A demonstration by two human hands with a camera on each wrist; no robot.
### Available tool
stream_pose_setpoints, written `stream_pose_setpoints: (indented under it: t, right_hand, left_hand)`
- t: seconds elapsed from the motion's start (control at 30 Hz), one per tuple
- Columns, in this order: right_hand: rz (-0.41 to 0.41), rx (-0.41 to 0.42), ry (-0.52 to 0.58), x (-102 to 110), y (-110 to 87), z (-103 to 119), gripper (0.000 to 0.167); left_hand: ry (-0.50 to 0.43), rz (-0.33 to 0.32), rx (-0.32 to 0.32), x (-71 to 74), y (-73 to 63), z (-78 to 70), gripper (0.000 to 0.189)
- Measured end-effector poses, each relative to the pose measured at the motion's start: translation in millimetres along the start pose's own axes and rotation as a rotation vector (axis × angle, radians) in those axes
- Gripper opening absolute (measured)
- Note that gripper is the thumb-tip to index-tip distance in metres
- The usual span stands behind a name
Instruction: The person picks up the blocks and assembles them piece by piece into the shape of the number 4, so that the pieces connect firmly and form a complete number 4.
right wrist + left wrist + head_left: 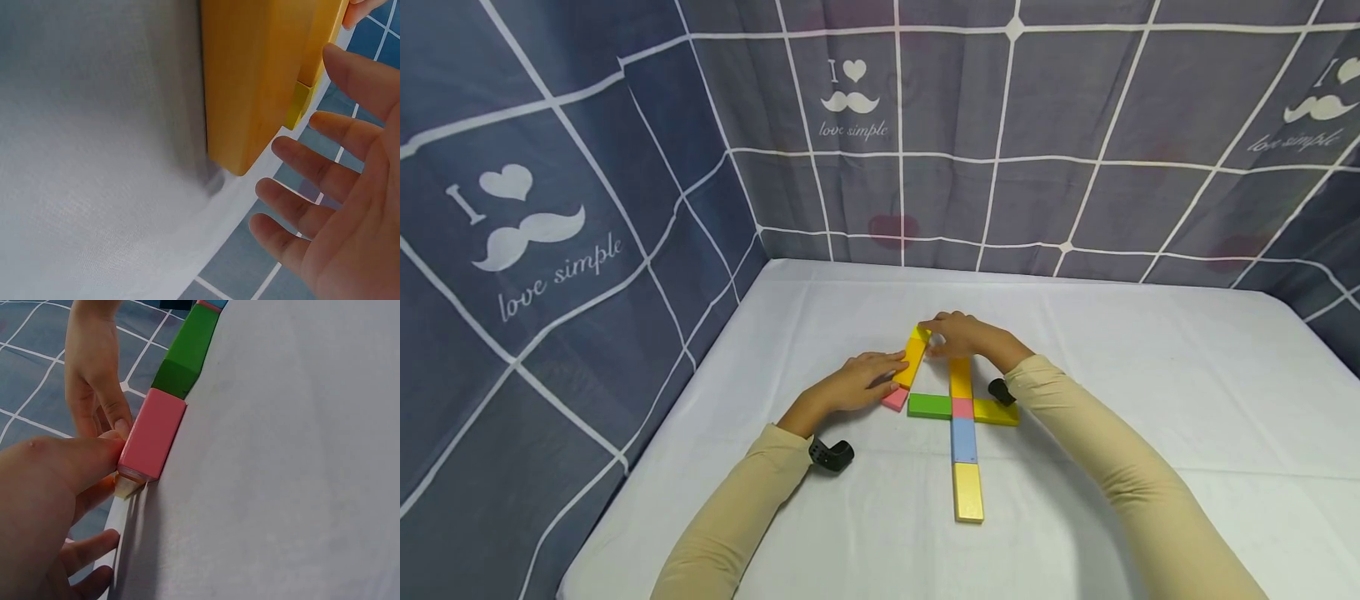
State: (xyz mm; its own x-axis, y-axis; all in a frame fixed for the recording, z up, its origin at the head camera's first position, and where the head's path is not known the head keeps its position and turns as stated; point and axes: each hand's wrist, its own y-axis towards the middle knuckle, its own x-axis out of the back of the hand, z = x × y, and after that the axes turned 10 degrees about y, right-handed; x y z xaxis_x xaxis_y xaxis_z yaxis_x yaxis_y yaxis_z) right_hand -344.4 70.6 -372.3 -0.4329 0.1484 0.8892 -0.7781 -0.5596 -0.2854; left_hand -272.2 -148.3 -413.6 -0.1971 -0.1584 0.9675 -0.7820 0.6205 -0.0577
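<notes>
My left hand (861, 379) lies beside a tilted orange block (913, 360), its fingertips at the block's left edge. Its thumb is by a pink block (895, 399) at the near end, also seen as the pink block (153, 432) in the left wrist view. At the far end is a small yellow block (921, 332). My right hand (962, 335) reaches over that end with fingers spread; the right wrist view shows the hand (344, 175) close to the yellow block (299, 106), gripping nothing. Another orange block (961, 379) lies partly under the right hand.
A cross of blocks lies on the white cloth (1112, 350): a green block (929, 406), a pink centre block (962, 407), a yellow block (996, 412), a blue block (964, 440) and a pale gold block (967, 493). A checked curtain (955, 100) hangs behind.
</notes>
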Motion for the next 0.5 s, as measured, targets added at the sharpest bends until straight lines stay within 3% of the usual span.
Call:
stream_pose_setpoints:
  t: [0.3,0.5]
  right_hand:
    - [0.002,0.014,0.008,-3.9,-8.7,-9.7,0.059]
    - [-0.061,0.073,0.044,-2.6,-23.0,-19.5,0.06]
  left_hand:
    - [0.014,-0.014,-0.042,-1.9,-1.0,1.1,0.044]
    - [0.043,-0.007,-0.024,-1.6,-7.6,4.5,0.047]
